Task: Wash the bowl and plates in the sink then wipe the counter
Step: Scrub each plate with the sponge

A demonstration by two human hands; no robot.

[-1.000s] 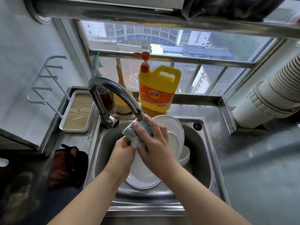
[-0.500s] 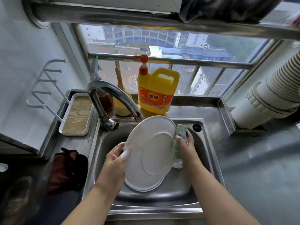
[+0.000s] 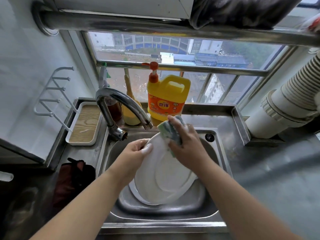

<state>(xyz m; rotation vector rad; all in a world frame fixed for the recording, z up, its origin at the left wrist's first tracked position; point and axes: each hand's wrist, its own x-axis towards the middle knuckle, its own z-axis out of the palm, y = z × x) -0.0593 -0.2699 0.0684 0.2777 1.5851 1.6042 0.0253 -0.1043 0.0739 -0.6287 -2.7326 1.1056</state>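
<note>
Nearest me, inside the sink [image 3: 214,212], the white plate [image 3: 166,179] stands tilted. My left hand [image 3: 133,153] pinches its upper-left rim; my right hand [image 3: 187,148] grips the sponge [image 3: 168,130] against its top edge, below the faucet [image 3: 121,103]. Soapy, stiff, breakable: I'd hold it by the rim.

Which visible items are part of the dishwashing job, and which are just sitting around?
In use: white plate, held at its rim by the left hand; sponge, held by the right hand; sink; faucet.

Idle: yellow detergent jug; wooden tray; dark red cloth; white wall rack.
</note>
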